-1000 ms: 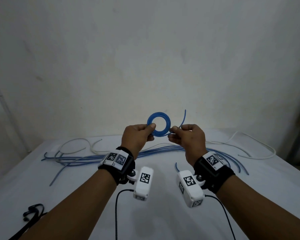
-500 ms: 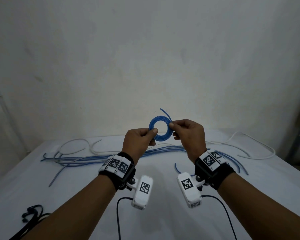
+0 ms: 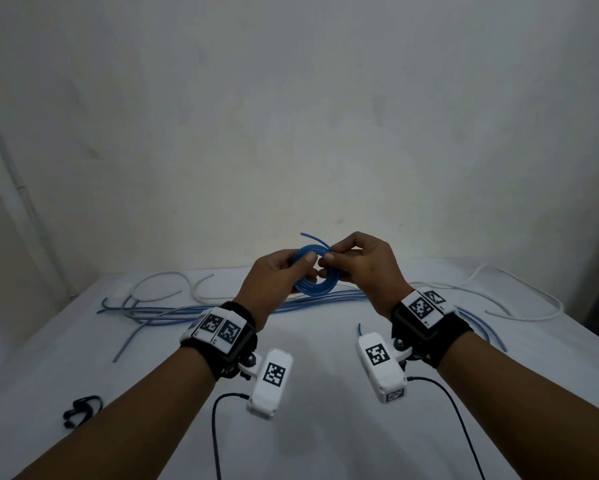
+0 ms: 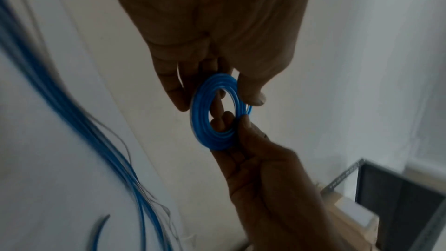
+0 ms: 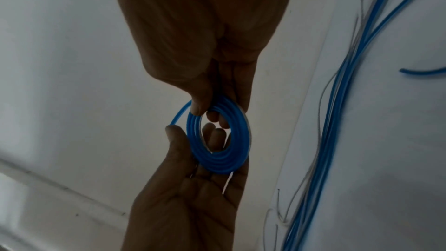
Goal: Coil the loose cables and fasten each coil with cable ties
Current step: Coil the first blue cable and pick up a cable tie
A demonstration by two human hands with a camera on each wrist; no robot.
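The blue cable coil (image 3: 311, 271) hangs in the air between both hands, above the white table (image 3: 325, 427) and in front of the loose blue cables (image 3: 194, 310) that lie along the table's far side. The left hand (image 3: 274, 284) pinches the coil's left rim between thumb and fingers; in the left wrist view its thumb tip presses the ring's outer edge while the fingers back it from behind. The right hand (image 3: 362, 263) pinches the opposite rim, its grip pressed together on the strands near the top, where a short free cable end (image 3: 313, 237) sticks up and leftward past the ring. The coil stands nearly on edge, its opening facing the person, so its flat plane runs from one hand to the other. Both hands are equally near; the free end lies closest to the right hand's fingertips, which makes that hand the likelier one to tuck it. No tie is visible on the coil. White cables (image 3: 519, 306) lie to the right of the blue ones, and a small black cable (image 3: 81, 408) rests near the table's front-left edge.
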